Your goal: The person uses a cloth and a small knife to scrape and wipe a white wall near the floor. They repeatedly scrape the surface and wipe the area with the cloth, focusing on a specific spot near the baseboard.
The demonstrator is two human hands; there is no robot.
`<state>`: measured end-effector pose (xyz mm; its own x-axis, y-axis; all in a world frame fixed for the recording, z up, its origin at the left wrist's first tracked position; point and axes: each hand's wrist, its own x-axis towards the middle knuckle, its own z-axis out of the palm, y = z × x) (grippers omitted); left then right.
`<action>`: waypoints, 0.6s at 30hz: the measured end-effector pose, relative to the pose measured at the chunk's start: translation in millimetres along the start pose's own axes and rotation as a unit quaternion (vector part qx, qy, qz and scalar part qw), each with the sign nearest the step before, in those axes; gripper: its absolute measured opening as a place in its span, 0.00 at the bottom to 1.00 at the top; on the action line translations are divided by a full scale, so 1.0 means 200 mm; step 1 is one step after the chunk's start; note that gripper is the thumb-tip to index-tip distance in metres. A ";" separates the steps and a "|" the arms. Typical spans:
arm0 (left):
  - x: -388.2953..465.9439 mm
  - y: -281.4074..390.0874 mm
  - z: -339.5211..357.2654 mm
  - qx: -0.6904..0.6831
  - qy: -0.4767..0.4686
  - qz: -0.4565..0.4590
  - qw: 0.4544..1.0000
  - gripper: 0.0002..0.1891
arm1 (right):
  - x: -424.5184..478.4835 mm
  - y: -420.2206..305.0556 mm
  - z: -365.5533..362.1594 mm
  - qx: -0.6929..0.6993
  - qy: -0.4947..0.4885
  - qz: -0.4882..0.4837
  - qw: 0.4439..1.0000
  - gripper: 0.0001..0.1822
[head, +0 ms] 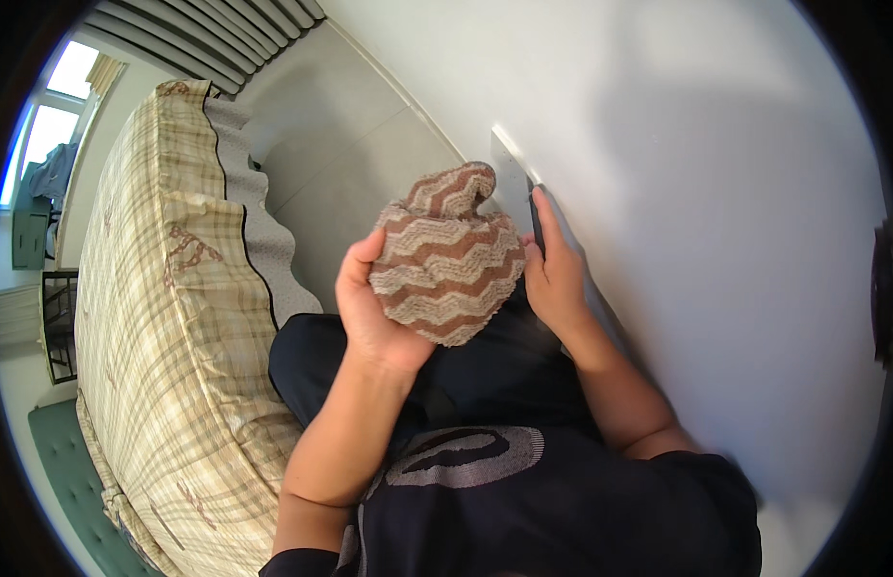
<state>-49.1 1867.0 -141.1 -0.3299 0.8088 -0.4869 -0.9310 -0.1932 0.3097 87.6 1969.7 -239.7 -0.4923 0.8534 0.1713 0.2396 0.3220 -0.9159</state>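
In my left hand (378, 306) lies a folded or bunched cloth (450, 267) with brown and beige zigzag stripes and a fuzzy surface. My thumb rests on its left edge, and its upper end curls over. To the right, my right hand (554, 270) grips the dark handle of a flat-bladed tool (515, 155), perhaps a putty knife or scraper. The tool's pale blade is close to the white wall (706, 216); whether it touches the wall cannot be told. Part of the handle is hidden by my fingers.
A bed with a plaid cover (158, 288) and ruffled skirt stands at the left. Grey floor tiles (345, 159) run between bed and wall. Grey curtains (194, 32) hang at the upper left. A green tufted headboard (78, 476) shows at the lower left.
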 end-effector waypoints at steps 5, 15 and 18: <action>0.06 -0.08 -0.10 -0.009 -0.041 -0.045 0.998 0.23 | 0.05 -0.02 -0.03 -0.018 -0.041 -0.007 0.999 0.31; 0.08 -0.04 -0.23 0.000 -0.086 -0.048 0.995 0.25 | 0.11 -0.06 -0.03 -0.142 -0.056 0.011 0.988 0.29; 0.07 -0.05 -0.23 -0.001 -0.088 -0.054 0.995 0.25 | 0.14 -0.09 -0.03 -0.152 -0.064 0.021 0.986 0.28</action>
<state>-50.9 1855.1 -187.9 -0.1953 0.9099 -0.3659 -0.9600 -0.1010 0.2611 74.3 1990.6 -216.8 -0.5739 0.8160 0.0692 0.4932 0.4118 -0.7663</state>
